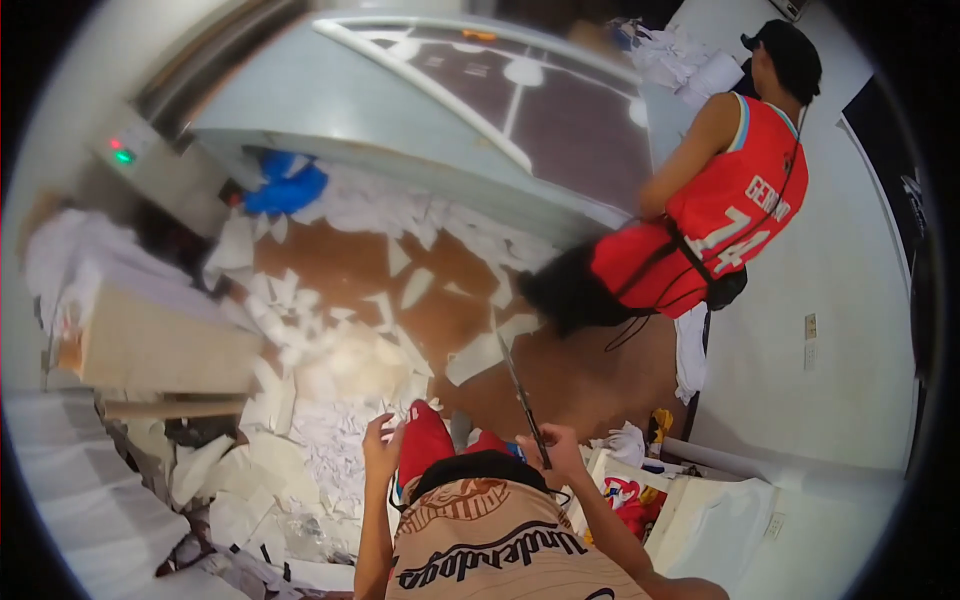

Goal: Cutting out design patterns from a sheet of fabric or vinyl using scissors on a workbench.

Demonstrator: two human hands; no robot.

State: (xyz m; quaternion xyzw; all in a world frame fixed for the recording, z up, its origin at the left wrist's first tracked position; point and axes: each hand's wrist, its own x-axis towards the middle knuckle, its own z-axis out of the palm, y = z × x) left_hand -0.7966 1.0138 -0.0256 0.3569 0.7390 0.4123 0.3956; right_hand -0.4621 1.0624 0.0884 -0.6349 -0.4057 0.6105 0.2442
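Observation:
My right hand (562, 452) is closed on a pair of long scissors (522, 396). Their slim metal blades point away from me, over the brown floor, and the dark handle end sits in my fingers. Beside my left thigh, my left hand (383, 447) hangs with its fingers apart and nothing visible in it. Red shorts (428, 440) show between my two hands. A heap of white paper or fabric scraps (330, 430) lies on the floor near my left hand.
A large table (400, 140) bears a dark printed sheet (570, 125) with white lines. A person (745, 190) in a red jersey stands at its right. White offcuts (476, 358) litter the brown floor. Boxes (165, 335) stand left; a blue bag (285, 182) lies under the table.

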